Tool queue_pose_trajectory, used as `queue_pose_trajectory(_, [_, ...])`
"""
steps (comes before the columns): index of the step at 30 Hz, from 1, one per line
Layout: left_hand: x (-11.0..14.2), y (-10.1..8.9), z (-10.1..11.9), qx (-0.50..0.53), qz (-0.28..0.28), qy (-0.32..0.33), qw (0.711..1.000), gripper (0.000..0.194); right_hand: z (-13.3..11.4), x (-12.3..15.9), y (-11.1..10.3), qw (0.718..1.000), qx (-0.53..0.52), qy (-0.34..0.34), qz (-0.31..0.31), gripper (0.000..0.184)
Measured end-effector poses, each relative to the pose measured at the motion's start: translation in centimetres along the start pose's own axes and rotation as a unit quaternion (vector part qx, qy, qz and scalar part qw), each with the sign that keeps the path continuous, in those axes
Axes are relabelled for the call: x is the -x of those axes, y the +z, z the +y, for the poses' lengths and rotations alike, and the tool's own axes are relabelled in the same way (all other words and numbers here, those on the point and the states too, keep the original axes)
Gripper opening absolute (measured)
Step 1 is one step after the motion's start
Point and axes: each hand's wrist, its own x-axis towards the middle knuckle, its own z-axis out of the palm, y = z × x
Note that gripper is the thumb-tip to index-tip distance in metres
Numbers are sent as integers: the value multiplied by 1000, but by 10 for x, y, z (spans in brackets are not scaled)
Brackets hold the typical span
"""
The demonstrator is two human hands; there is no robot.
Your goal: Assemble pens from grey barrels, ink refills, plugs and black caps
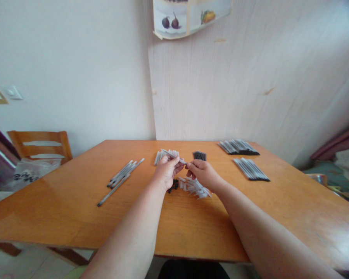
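My left hand (168,171) grips a whitish pen barrel (169,153) that slants down to the right. At the barrel's right end, the fingers of my right hand (202,170) are pinched together; what lies between them is too small to make out. Behind my left hand lies a row of white pen barrels (157,158). Thin black sticks, like pen refills (199,155), are bunched beyond my right hand. Below the hands are a heap of white pen caps (197,188) and a few small black pieces (173,186), partly hidden by my left hand.
Several pens with dark ends (123,174) lie loosely at left on the wooden table (75,209). Two groups of black-ended pens are lined up at right, one nearer (251,169) and one farther (237,147). A chair (40,143) stands left, a wall behind.
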Motion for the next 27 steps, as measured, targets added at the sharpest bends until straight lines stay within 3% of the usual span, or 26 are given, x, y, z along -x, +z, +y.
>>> queue_pose_trajectory(5, [-1,-1,-2,-6,4,6,1000,19,2,-1,1,998,18,-33,52,23])
queue_pose_trajectory(9, [-1,-1,-2,-8,9,9,1000,20,1,-1,2,1000,3,3,10,26])
queue_pose_trajectory(14, [-1,0,-2,-4,10,5,1000,20,3,-2,3,997,15,-43,63,21])
queue_pose_trajectory(19, [0,0,-2,-6,12,3,1000,21,3,-2,3,999,14,-10,28,26])
queue_pose_trajectory(23, [0,0,-3,-11,20,-3,1000,22,3,-2,3,995,41,-50,73,21])
queue_pose_trajectory(27, [-2,-1,-4,-5,24,-4,1000,23,4,-3,3,998,32,-12,53,25])
